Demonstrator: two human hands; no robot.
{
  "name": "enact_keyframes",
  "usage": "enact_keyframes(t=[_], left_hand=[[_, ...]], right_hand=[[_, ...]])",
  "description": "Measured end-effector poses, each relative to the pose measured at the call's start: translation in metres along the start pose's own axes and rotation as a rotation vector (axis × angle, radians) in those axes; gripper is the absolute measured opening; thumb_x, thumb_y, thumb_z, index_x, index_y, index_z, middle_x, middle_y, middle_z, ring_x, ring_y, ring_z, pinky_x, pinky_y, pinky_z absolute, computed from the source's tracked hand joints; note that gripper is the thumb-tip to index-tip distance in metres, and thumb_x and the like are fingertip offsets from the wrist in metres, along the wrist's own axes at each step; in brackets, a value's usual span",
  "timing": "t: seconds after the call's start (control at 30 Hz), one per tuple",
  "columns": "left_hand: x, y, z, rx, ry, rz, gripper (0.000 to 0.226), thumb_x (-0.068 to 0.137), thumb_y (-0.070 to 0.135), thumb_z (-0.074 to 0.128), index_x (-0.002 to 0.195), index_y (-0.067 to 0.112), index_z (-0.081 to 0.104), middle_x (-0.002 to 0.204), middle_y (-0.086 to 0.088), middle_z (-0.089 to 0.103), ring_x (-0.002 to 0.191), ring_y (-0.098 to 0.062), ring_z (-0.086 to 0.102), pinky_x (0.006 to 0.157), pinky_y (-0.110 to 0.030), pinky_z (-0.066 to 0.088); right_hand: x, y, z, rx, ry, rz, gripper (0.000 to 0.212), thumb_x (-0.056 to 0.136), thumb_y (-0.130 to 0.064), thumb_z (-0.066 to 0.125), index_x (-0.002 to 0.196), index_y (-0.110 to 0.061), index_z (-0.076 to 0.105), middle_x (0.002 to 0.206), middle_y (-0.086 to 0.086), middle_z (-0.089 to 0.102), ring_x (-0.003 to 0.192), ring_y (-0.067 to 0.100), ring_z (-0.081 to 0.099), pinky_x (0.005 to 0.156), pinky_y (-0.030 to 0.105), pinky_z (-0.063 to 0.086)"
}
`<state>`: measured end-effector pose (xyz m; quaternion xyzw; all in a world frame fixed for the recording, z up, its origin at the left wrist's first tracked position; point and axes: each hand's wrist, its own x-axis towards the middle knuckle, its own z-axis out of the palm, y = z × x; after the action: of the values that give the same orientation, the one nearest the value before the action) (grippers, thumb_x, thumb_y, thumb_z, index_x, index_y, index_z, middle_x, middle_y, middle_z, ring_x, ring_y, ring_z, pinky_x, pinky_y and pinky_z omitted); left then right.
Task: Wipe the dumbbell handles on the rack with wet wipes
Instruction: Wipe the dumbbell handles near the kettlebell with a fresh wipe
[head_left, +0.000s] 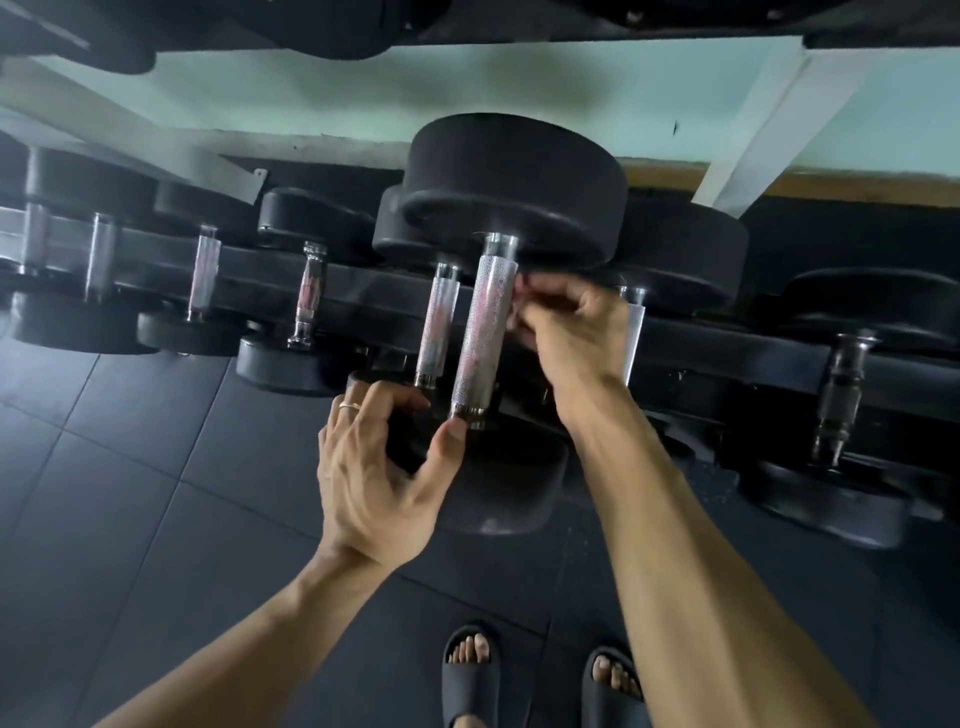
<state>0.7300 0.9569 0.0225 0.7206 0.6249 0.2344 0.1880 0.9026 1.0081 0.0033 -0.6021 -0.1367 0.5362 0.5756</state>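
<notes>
**Hands at a dumbbell on the rack**

Nearest the camera, two feet in dark slides (470, 670) are seen on the dark tiled floor (156, 493). Above them, the left hand (374, 478) is held at the near end of a dumbbell (514, 208) — the thumb tip touches the collar at the foot of its handle (483, 332), the fingers are curled around the near black weight, and a ring is worn on one finger. The right hand (571, 332) is placed against the right side of the same knurled metal handle, its fingers bunched narrowly together; whether a wipe is pinched in them cannot be told. This dumbbell is raised slightly above its neighbours on the rack (701, 348), which runs across the view. Further dumbbells are lined up left and right — behind them, a pale green wall (363, 104) is visible.
</notes>
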Motion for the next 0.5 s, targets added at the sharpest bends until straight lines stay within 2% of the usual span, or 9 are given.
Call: enact_keyframes(t=[0.1,0.2,0.27,0.37,0.43,0.5], left_hand=[[0.000,0.001,0.001,0.002,-0.006,-0.006,0.051,0.080,0.061,0.049,0.087,0.013,0.062,0.087,0.008,0.057,0.086,-0.023,0.054,0.081,-0.046,0.046],[0.000,0.002,0.000,0.006,-0.003,-0.010,0.050,0.079,0.061,0.048,0.087,0.013,0.062,0.084,0.012,0.054,0.085,-0.021,0.053,0.080,-0.046,0.046],[0.000,0.002,0.000,0.011,-0.003,-0.009,0.050,0.079,0.060,0.048,0.086,0.013,0.062,0.083,0.011,0.054,0.085,-0.019,0.052,0.080,-0.045,0.045],[0.000,0.000,0.000,0.010,-0.003,-0.017,0.050,0.079,0.060,0.049,0.085,0.012,0.063,0.083,0.010,0.055,0.085,-0.019,0.052,0.081,-0.045,0.045],[0.000,0.001,0.000,0.003,0.002,-0.011,0.050,0.079,0.059,0.049,0.084,0.012,0.064,0.083,0.007,0.057,0.085,-0.022,0.054,0.081,-0.047,0.046],[0.000,0.001,0.000,0.003,-0.002,-0.009,0.049,0.079,0.058,0.050,0.084,0.011,0.064,0.083,0.006,0.057,0.085,-0.024,0.055,0.080,-0.048,0.046]], right_hand=[[0.007,0.001,0.008,0.144,0.045,-0.011,0.023,0.088,0.010,0.065,0.086,-0.011,0.072,0.080,-0.003,0.073,0.068,0.007,0.067,0.076,0.033,0.062],[-0.016,0.017,-0.008,-0.044,-0.048,0.084,0.022,0.086,0.008,0.068,0.091,-0.012,0.075,0.083,-0.005,0.076,0.076,0.006,0.072,0.078,0.027,0.061],[-0.017,0.018,-0.010,-0.079,-0.096,0.144,0.024,0.085,0.007,0.070,0.087,-0.017,0.076,0.081,-0.004,0.077,0.079,0.010,0.073,0.077,0.030,0.060],[0.012,0.000,0.008,0.258,0.007,0.248,0.031,0.087,0.013,0.062,0.076,-0.015,0.072,0.070,0.002,0.071,0.065,0.015,0.066,0.070,0.032,0.061],[0.026,-0.001,0.014,0.413,0.012,0.298,0.027,0.089,0.010,0.062,0.081,-0.014,0.072,0.086,0.007,0.075,0.079,0.021,0.071,0.078,0.037,0.060],[0.021,0.012,0.010,0.358,-0.080,0.362,0.020,0.093,0.003,0.061,0.099,-0.012,0.072,0.112,0.015,0.074,0.104,0.029,0.071,0.092,0.043,0.057]])
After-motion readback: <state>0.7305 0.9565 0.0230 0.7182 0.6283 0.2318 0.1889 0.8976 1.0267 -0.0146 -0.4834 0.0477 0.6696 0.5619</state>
